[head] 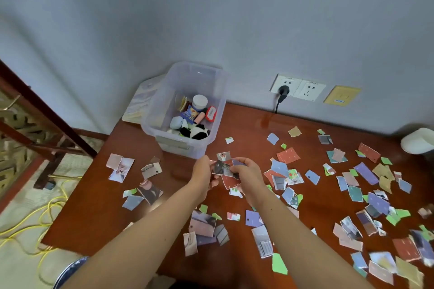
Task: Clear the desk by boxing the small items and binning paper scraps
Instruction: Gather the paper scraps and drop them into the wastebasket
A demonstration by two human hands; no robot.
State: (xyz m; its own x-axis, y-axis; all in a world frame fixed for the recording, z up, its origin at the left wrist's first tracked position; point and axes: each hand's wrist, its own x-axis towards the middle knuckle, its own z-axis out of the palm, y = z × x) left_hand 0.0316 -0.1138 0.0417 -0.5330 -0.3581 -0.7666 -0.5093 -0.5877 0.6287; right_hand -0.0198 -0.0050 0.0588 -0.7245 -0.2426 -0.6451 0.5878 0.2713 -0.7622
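A clear plastic box (pixel 217 110) stands at the desk's far left by the wall, holding several small items, among them a panda toy (pixel 196 132) and a white jar (pixel 200 101). Torn paper scraps (pixel 366 172) of many colours lie scattered over the red-brown desk (pixel 98 206), thickest on the right. Both hands meet just in front of the box. My left hand (pixel 203 172) and my right hand (pixel 247 175) together hold a small bunch of scraps (pixel 224 169) between their fingers.
A white rounded container (pixel 418 141) stands at the desk's far right edge of view. Wall sockets (pixel 297 88) with a black plug sit above the desk. Papers (pixel 138 103) lean behind the box. Yellow cable (pixel 44 213) lies on the floor left, near a wooden frame.
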